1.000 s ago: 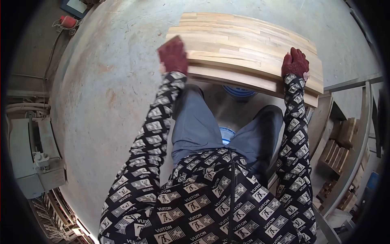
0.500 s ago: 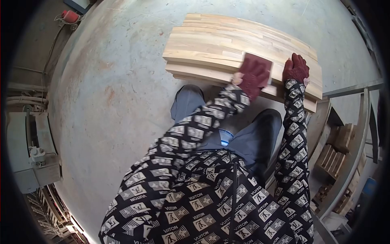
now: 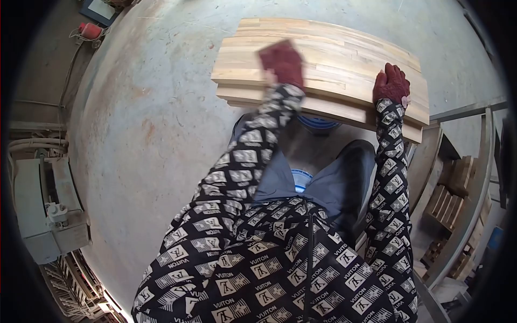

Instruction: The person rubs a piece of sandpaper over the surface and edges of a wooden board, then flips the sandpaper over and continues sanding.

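A light wooden panel (image 3: 339,56) made of glued strips lies on top of other boards (image 3: 328,107) in front of my knees. My left hand (image 3: 288,65), in a dark red glove, is on the panel's left part and blurred by motion. It holds a dark red sheet of sandpaper (image 3: 266,54) against the wood; the sheet's edge shows beyond the fingers. My right hand (image 3: 391,85), gloved alike, lies on the panel near its right end, fingers stretched over the surface and holding nothing.
Under the boards a blue bucket (image 3: 318,123) shows between my legs. To the right stands a metal frame (image 3: 479,177) with wooden blocks (image 3: 444,210) inside. A grey machine (image 3: 46,204) is at the left, and a red object (image 3: 90,31) lies at upper left.
My left hand has swept left and away from me across the panel with the sandpaper. My right hand stays at the right end.
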`<move>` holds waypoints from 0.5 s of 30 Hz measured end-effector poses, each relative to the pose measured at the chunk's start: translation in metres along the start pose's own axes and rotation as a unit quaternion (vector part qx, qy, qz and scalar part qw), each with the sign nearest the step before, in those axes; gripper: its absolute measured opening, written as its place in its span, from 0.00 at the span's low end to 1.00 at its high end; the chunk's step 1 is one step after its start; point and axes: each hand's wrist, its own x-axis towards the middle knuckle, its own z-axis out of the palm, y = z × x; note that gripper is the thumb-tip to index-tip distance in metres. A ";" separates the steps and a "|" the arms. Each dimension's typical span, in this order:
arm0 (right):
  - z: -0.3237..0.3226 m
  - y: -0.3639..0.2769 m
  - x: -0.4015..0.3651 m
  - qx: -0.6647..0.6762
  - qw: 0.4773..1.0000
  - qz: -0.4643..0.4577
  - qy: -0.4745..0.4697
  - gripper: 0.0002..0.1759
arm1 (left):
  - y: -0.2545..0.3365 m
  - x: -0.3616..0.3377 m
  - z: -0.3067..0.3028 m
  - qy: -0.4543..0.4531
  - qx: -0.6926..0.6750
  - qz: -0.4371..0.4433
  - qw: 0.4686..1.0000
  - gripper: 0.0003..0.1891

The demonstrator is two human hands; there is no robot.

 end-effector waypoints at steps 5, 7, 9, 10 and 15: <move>0.014 0.005 -0.002 0.002 0.996 -0.054 0.072 0.16 | 0.124 0.019 -0.092 -0.237 -0.149 0.116 0.953 0.26; 0.011 0.007 -0.001 0.001 0.995 -0.055 0.079 0.16 | 0.097 -0.005 -0.057 -0.248 -0.184 0.128 0.942 0.27; 0.002 0.001 0.000 0.000 1.000 -0.016 0.002 0.19 | 0.050 -0.009 -0.039 -0.195 -0.134 0.111 0.965 0.25; 0.002 0.001 -0.001 0.006 1.000 -0.019 0.014 0.19 | 0.004 -0.014 -0.007 -0.104 -0.067 0.124 0.984 0.23; 0.001 0.000 0.000 0.016 0.999 -0.027 0.028 0.16 | -0.126 0.029 -0.044 -0.038 -0.244 0.033 0.969 0.13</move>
